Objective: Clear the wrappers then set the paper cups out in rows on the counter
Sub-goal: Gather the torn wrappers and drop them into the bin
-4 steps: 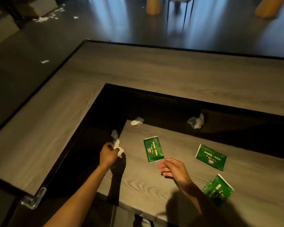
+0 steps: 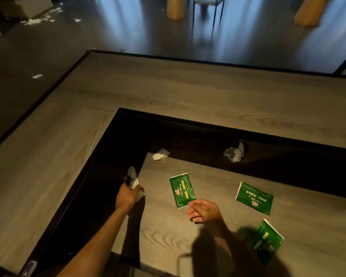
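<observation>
Three green packets lie flat on the lower counter (image 2: 288,226) before us, and two crumpled white wrappers sit loose at its far edge; we see no cup, bin or other container in view, so nothing here holds anything. Our left hand (image 2: 127,195) hangs over the counter's left edge with its fingers curled tight round a crumpled white wrapper (image 2: 133,179), whose ends stick out above and to the right of the fist; our right hand (image 2: 205,211) hovers low over the counter with the fingers loosely bent and nothing in them, the fingertips just at the near corner of the nearest green packet (image 2: 182,190); whether they touch it we cannot tell. That packet's long axis runs away from us, leaning slightly left at the far end; the second green packet (image 2: 255,197), well to the right, lies with its long axis across us and tilted down to the right; the third green packet (image 2: 268,239) lies near the right forearm, partly in shadow, its long axis slanting up to the left. Of the loose wrappers, the small one (image 2: 161,154) sits at the counter's far left corner; the larger one (image 2: 235,153) sits further right along the dark gap below the raised counter (image 2: 188,86).
</observation>
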Tool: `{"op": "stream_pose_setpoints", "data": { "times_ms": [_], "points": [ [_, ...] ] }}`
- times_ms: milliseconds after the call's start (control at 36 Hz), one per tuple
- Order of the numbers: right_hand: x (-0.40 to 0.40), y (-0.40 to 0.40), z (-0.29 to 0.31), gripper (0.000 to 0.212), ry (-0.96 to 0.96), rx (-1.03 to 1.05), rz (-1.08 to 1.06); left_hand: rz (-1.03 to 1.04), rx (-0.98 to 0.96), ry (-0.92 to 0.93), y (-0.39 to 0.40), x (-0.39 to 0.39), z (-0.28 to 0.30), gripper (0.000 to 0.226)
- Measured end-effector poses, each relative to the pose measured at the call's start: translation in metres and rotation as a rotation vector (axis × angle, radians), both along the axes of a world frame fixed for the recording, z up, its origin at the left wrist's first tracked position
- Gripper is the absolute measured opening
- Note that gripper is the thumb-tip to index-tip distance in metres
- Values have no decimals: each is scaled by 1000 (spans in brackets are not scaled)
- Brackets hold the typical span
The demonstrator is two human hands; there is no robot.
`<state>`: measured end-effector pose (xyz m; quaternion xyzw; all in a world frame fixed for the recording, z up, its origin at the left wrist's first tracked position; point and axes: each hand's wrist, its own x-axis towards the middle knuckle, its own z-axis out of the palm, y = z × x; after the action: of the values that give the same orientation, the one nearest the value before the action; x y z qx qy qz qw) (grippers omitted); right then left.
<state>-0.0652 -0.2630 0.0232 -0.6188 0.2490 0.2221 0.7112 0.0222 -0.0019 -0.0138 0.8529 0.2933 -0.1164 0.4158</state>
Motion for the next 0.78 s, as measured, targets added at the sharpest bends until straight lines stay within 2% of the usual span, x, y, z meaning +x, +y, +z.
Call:
{"op": "stream_pose_setpoints", "data": {
  "times_ms": [56,139,194,278,333,417,500,583,639,778],
  "points": [
    [9,4,-4,11,-31,-41,52,-38,-8,32,2,6,-12,36],
    [40,12,-6,9,-125,-140,140,-98,-69,5,7,10,-34,16],
    [74,21,-9,15,-226,-349,264,-122,-119,-33,5,2,-35,29],
    [133,37,-12,51,-420,-803,535,-206,-190,-53,-3,-14,-20,36],
    [171,53,-16,61,-487,-991,713,-236,-242,-48,0,-25,-14,34],
    [208,74,-26,58,-464,-1083,902,-279,-336,-17,4,-36,1,21],
    [214,90,-36,59,-518,-1172,1054,-353,-362,7,6,-37,15,22],
    [205,87,-48,39,-690,-1308,1033,-461,-338,11,1,-25,24,17],
    [195,74,-49,22,-735,-1335,990,-524,-339,-16,-10,-14,25,16],
    [170,15,-31,17,-652,-1267,812,-750,-142,-121,-61,14,11,27]
  ]
}}
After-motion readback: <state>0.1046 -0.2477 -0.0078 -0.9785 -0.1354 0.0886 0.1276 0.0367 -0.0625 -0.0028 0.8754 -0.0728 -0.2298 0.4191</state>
